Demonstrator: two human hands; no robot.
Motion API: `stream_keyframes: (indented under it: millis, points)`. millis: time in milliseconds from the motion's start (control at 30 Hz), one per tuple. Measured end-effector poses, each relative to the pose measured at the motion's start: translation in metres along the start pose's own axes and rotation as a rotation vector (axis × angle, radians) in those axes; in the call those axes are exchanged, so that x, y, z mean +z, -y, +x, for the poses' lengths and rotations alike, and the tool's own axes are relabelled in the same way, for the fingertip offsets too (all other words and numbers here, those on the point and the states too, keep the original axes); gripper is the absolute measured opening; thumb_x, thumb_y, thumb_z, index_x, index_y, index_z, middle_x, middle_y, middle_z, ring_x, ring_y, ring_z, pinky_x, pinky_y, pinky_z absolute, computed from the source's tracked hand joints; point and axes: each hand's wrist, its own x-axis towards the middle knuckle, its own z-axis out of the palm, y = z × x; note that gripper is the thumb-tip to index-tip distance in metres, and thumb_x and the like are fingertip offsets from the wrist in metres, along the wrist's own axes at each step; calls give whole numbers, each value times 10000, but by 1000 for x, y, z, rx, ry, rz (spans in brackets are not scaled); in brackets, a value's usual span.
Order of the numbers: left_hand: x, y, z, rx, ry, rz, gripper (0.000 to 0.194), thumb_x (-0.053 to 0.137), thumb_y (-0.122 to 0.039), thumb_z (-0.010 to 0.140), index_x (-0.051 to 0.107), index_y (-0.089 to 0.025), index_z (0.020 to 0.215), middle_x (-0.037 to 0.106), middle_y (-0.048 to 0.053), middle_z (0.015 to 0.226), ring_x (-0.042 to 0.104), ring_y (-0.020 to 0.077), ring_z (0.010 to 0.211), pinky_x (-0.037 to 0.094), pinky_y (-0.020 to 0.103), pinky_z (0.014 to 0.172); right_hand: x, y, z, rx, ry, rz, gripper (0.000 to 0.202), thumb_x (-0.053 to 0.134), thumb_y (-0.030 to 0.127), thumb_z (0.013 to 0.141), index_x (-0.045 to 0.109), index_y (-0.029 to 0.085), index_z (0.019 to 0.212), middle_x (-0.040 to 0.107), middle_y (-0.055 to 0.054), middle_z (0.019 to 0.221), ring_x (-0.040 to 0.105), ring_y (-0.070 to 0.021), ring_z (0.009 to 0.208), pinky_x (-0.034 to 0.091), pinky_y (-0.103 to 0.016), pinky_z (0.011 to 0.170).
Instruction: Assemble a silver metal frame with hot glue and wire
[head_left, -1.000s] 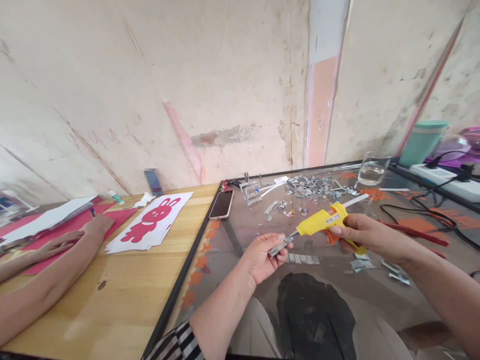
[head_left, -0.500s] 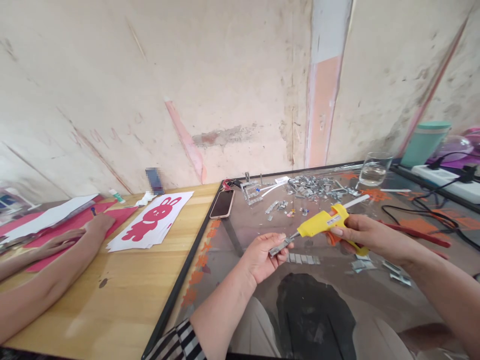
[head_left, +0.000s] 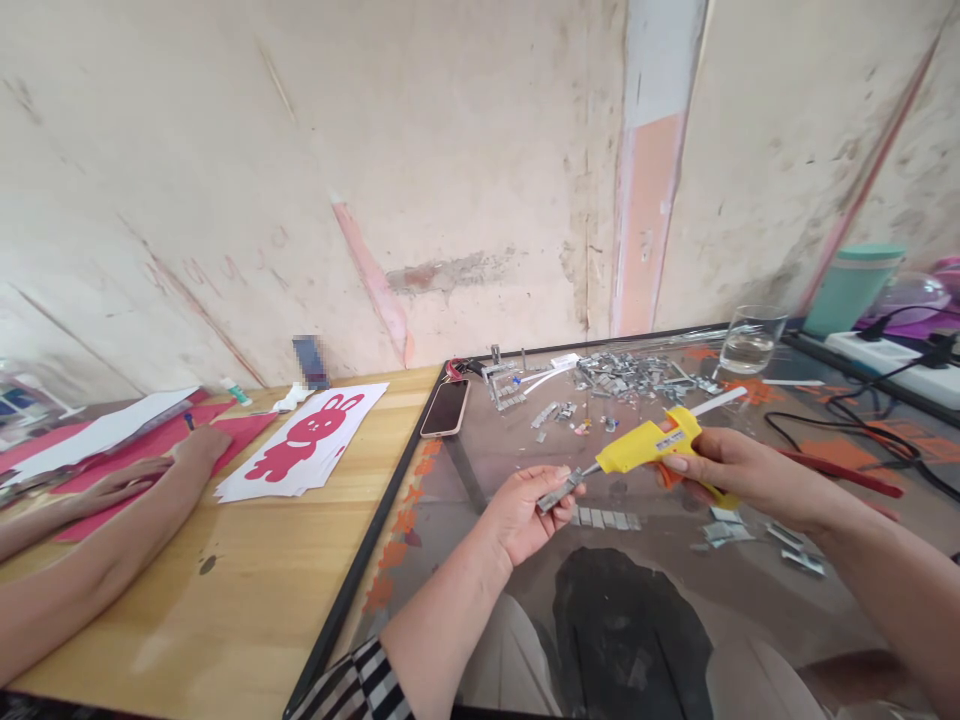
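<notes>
Now pinching a grey piece [head_left: 556, 496] in the left hand [head_left: 520, 514], gripping a glue gun [head_left: 646, 444] in the right hand [head_left: 716, 463], nozzle [head_left: 592, 469] at the piece's right end.

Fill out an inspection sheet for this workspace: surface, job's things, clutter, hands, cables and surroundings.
Surface: dark, shiny table with orange patterns, beside a wooden table.
Job's things: yellow glue gun, its nozzle at a small metal piece; whether they touch is unclear.
Clutter: heap of metal bits, phone, glass holding clear liquid, red-handled tool partly hidden.
Hands: left hand grips the metal piece in its fingers; right hand grips the glue gun.
Cables: black cable looped on the right; plugs in a white power strip.
Surroundings: stained wall; another person's hands over red paper.
</notes>
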Motion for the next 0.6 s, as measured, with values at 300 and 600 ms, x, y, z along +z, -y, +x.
stream_keyframes:
  millis: [300, 600]
  points:
    - [-1, 2, 2, -46, 18, -29, 74, 673, -121, 655, 612, -88, 681, 634, 111, 660, 522, 69, 504, 370, 146, 456, 4, -3, 2, -13, -50, -64, 438, 462, 579, 759, 568, 159, 821, 445, 28, 552, 351, -91, 486, 251, -228, 461]
    - [-2, 1, 1, -70, 40, -35, 48, 647, -121, 678, 619, -82, 676, 629, 109, 661, 519, 69, 496, 365, 147, 451, 3, -4, 4, -10, -56, -23, 446, 461, 577, 760, 569, 149, 822, 449, 30, 552, 343, -86, 486, 235, -224, 458]
